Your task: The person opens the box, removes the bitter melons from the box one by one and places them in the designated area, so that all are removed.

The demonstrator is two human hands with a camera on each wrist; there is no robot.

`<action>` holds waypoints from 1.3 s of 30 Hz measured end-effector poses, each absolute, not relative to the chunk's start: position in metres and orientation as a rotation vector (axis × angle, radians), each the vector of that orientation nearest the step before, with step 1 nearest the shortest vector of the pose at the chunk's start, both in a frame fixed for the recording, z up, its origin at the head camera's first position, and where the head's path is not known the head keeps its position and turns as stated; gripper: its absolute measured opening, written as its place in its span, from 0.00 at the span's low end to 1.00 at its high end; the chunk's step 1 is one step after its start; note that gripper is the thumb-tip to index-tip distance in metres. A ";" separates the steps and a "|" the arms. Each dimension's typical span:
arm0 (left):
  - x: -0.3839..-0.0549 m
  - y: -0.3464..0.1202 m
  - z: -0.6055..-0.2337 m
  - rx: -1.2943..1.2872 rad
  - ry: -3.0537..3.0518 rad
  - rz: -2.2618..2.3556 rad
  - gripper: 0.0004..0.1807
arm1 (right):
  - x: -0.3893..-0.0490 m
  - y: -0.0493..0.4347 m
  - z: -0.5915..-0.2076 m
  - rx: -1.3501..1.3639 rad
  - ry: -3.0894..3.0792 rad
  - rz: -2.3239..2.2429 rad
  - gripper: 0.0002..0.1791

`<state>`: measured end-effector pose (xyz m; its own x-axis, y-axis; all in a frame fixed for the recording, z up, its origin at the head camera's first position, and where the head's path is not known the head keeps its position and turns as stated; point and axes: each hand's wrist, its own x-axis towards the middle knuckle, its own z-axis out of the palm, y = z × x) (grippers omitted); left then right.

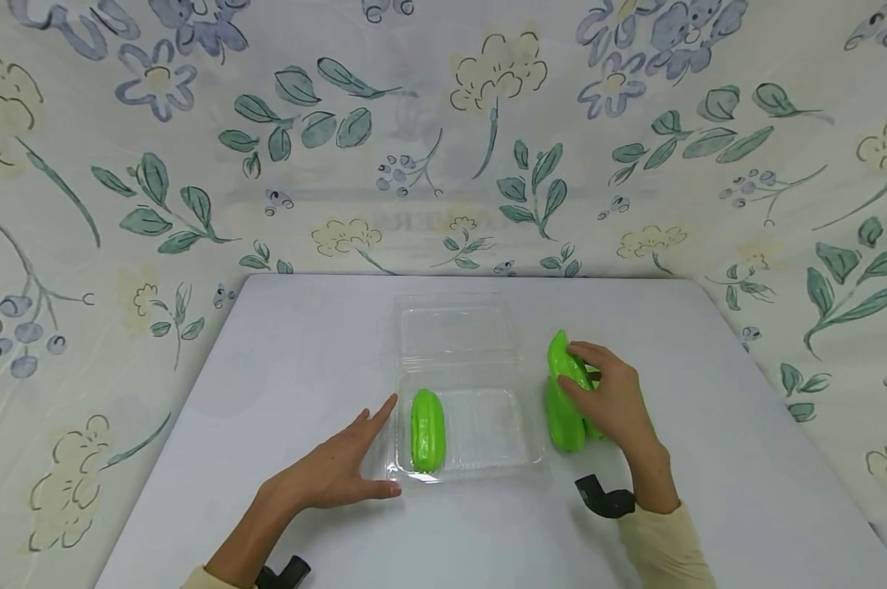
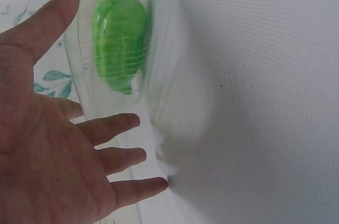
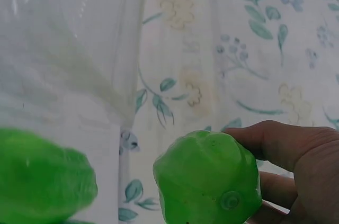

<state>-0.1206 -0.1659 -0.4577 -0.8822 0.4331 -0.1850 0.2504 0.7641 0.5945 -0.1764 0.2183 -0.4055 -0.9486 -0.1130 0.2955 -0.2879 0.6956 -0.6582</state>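
Observation:
My right hand [image 1: 620,401] pinches a bright green, long ribbed toy vegetable [image 1: 561,353] between thumb and fingers. The right wrist view shows its blunt rounded end [image 3: 206,176] with a small round mark. Beneath and beside it lie more green vegetables [image 1: 564,421], partly hidden by that hand. A clear plastic clamshell box [image 1: 528,470] lies with its lid [image 1: 454,327] folded back. One green vegetable [image 1: 428,429] rests lengthwise at the left side of its base. Beside the box's left edge is my left hand [image 1: 326,474], fingers spread and nothing held; its palm [image 2: 58,155] shows in the left wrist view.
A white tabletop [image 1: 281,343] carries everything. Floral-printed cloth [image 1: 429,188] stands behind the table and runs down both sides. Black curved pieces [image 1: 605,497] are worn at both wrists, below beige sleeves [image 1: 664,544].

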 end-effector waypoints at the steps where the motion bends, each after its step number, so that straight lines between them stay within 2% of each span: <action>1: -0.121 -0.166 -0.458 0.530 2.650 0.828 0.64 | -0.176 0.221 -0.405 0.310 -2.674 1.087 0.24; 39: -0.132 -0.170 -0.454 0.527 2.632 0.818 0.63 | -0.184 0.306 -0.421 -0.086 -2.738 0.903 0.25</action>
